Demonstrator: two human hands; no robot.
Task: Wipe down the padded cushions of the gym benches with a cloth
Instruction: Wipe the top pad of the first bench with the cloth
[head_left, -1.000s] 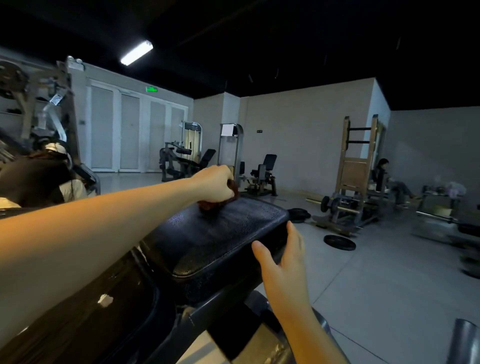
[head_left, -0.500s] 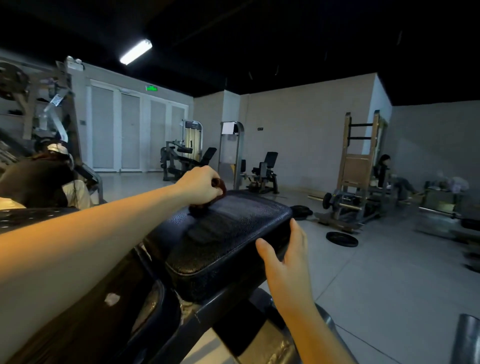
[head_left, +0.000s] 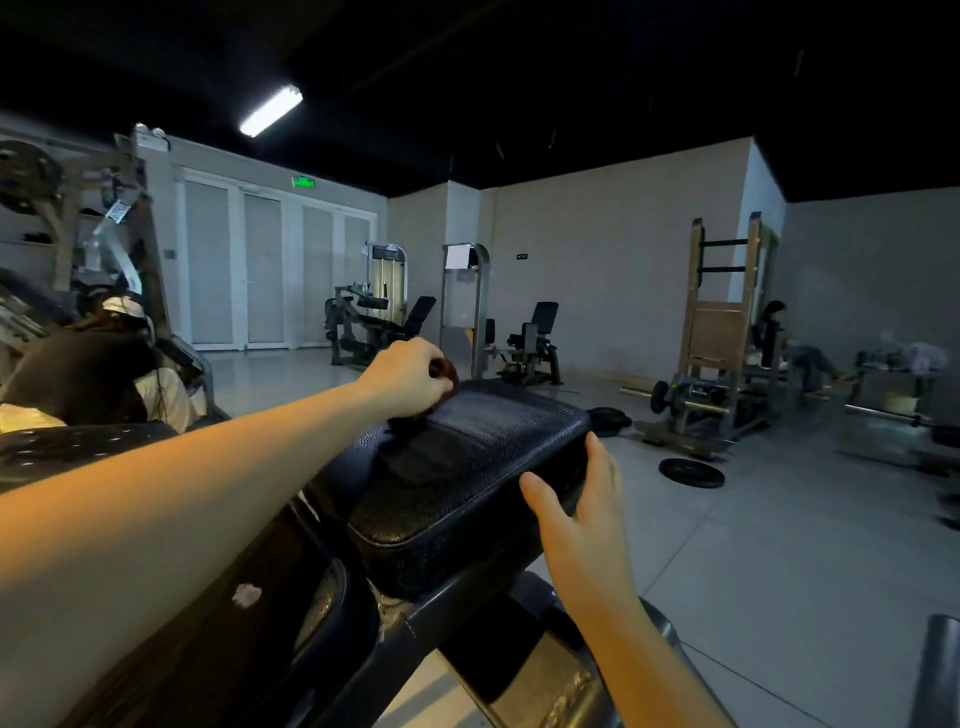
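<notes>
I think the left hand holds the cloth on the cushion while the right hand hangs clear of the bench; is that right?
Not quite: the left hand holds the cloth on the cushion, but the head view shows the right hand resting on the cushion's right edge.

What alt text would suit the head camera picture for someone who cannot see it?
A person's left hand grips a dark cloth on the far end of a black padded bench cushion, while the right hand rests against the cushion's right edge. Weight machines stand behind in a dim gym.
</notes>
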